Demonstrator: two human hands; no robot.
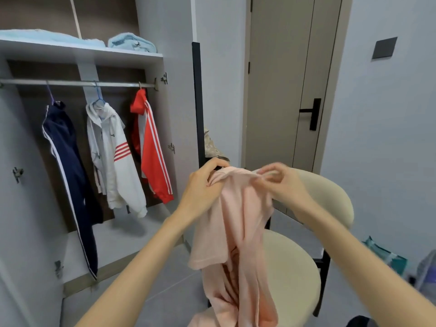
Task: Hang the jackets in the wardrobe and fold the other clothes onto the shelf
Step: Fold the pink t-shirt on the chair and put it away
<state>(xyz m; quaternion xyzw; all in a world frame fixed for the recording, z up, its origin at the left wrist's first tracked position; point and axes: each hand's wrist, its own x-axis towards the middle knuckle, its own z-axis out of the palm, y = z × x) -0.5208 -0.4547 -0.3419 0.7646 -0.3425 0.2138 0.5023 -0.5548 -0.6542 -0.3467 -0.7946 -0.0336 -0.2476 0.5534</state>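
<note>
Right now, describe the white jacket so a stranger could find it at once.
Look in the open wardrobe on the left, at the rail under its shelf. The white jacket is the middle of three hanging there, between the navy jacket and the red jacket. Only it has red stripes and a blue hanger.

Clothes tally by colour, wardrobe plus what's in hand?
Navy jacket, on rail: 1
White jacket, on rail: 1
Red jacket, on rail: 1
Light blue folded items, on shelf: 2
Pink garment, gripped by left hand and right hand: 1
Total: 6
</note>
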